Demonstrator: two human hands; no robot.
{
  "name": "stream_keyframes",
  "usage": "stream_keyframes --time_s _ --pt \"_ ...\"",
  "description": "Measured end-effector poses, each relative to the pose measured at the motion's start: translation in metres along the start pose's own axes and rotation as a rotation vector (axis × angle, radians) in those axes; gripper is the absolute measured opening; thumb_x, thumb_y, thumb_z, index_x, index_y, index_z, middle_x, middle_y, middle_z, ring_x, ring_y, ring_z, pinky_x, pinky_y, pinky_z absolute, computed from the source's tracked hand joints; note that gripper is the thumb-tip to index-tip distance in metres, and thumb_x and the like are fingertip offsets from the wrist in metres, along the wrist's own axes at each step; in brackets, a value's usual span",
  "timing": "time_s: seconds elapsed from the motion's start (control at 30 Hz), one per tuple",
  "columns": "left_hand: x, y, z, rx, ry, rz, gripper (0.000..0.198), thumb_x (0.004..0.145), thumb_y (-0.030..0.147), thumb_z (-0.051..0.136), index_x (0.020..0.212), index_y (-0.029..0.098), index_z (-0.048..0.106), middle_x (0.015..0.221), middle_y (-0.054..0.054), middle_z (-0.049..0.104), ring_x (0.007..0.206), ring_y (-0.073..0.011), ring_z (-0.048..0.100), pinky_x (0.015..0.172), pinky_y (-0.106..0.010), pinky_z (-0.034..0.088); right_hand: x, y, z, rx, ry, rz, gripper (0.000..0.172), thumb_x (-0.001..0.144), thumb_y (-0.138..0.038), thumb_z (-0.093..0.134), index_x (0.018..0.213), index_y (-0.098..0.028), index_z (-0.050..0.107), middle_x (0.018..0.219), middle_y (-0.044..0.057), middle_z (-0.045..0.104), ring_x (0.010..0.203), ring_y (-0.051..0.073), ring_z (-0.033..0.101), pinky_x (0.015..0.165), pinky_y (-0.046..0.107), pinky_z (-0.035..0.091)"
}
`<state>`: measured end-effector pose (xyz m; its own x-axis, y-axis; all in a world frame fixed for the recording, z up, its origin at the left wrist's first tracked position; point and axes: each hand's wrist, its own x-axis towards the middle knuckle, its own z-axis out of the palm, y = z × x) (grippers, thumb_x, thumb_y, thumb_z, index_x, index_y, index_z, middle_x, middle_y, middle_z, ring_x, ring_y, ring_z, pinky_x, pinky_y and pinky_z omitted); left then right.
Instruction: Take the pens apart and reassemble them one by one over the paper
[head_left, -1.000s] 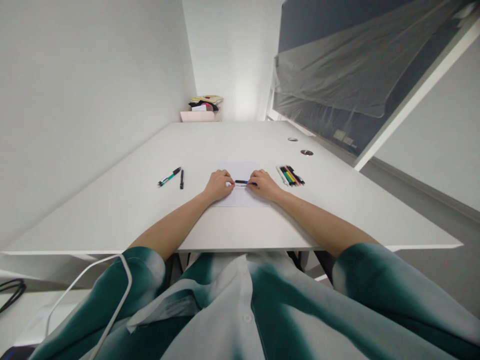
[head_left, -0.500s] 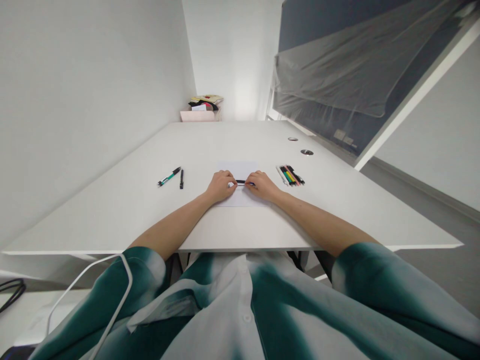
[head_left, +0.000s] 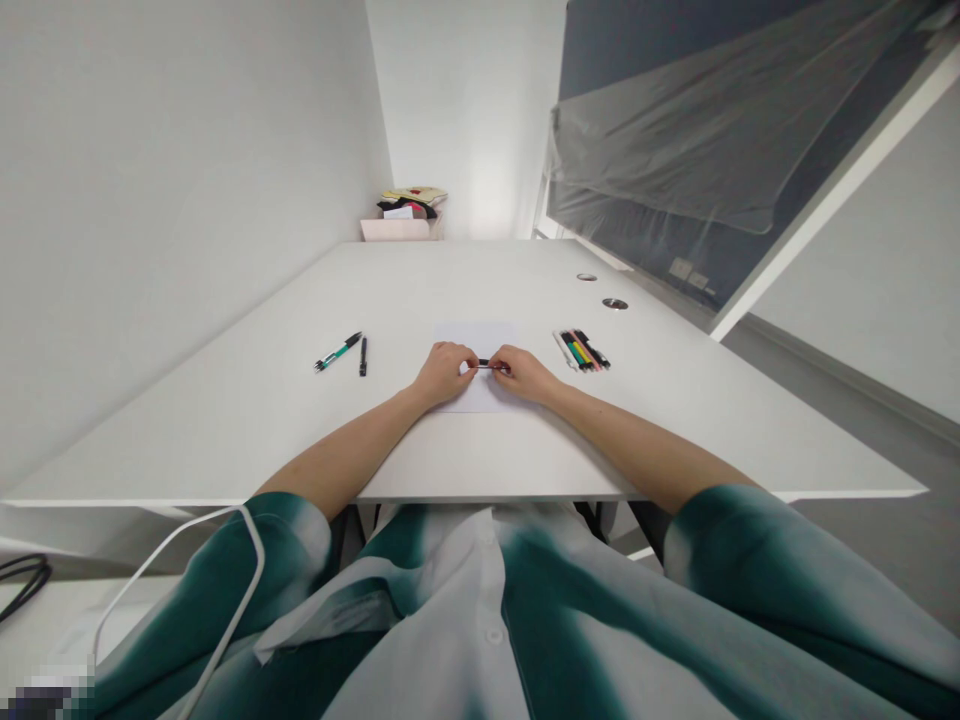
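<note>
My left hand (head_left: 444, 373) and my right hand (head_left: 525, 375) meet above a white sheet of paper (head_left: 474, 343), pinching a short black pen (head_left: 487, 364) between their fingertips. Only a small middle length of the pen shows, and the fingers hide both its ends. Both wrists rest near the sheet's lower edge. To the right lies a bundle of several coloured pens (head_left: 581, 350), closest to my right hand. A teal mechanical pencil (head_left: 338, 351) and a black pen (head_left: 363, 356) lie to the left of my left hand.
The hands work on a white table (head_left: 225, 440) with two round cable grommets (head_left: 614, 303) at its far right. A plastic-wrapped panel (head_left: 675, 130) leans at the right. A pale box (head_left: 397, 230) holding assorted items stands beyond the far edge, between white walls.
My hands have drawn closer together around the black pen, and less of the pen shows between them. The sheet and the other pens have not moved.
</note>
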<state>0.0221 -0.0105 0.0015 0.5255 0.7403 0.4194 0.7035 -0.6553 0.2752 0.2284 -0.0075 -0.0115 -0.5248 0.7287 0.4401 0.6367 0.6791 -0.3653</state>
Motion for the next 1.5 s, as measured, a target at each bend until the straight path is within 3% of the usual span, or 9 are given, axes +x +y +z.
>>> stream_keyframes --time_s 0.2,0.47,0.8,1.5 --pt "-0.002 -0.007 -0.006 0.101 -0.037 -0.050 0.035 0.078 0.032 0.063 0.110 0.018 0.066 0.111 -0.010 0.068 0.106 -0.0278 0.059 0.097 -0.042 0.041 0.000 0.002 -0.003 0.014 -0.010 0.022 0.018 0.079 -0.014 0.054 0.090 -0.016 0.068 0.088 0.006 0.064 0.075 0.016 0.055 0.072 0.027 0.042" --pt "0.000 -0.020 -0.006 0.142 -0.180 -0.159 0.023 0.080 0.026 0.055 0.093 0.021 0.074 0.091 -0.007 0.072 0.090 -0.0243 0.065 0.087 -0.037 0.047 -0.001 0.004 -0.005 -0.012 -0.010 0.026 0.019 0.078 -0.012 0.056 0.090 -0.016 0.070 0.090 0.007 0.065 0.078 0.017 0.057 0.073 0.027 0.043" --pt "-0.002 -0.016 -0.006 -0.186 -0.065 -0.190 0.025 0.078 0.026 0.058 0.097 0.020 0.072 0.094 -0.004 0.075 0.087 -0.0198 0.068 0.088 -0.033 0.052 0.000 0.004 -0.006 -0.014 -0.024 0.034 0.023 0.079 -0.013 0.054 0.093 -0.016 0.072 0.090 0.007 0.067 0.078 0.018 0.058 0.074 0.029 0.044" --pt "0.000 -0.012 -0.003 -0.222 -0.062 -0.168 0.022 0.079 0.023 0.058 0.096 0.018 0.073 0.096 -0.004 0.075 0.091 -0.0200 0.068 0.089 -0.032 0.051 0.000 0.003 -0.005 -0.013 -0.019 0.012 0.021 0.079 -0.011 0.055 0.090 -0.017 0.071 0.088 0.006 0.065 0.075 0.017 0.058 0.073 0.027 0.044"
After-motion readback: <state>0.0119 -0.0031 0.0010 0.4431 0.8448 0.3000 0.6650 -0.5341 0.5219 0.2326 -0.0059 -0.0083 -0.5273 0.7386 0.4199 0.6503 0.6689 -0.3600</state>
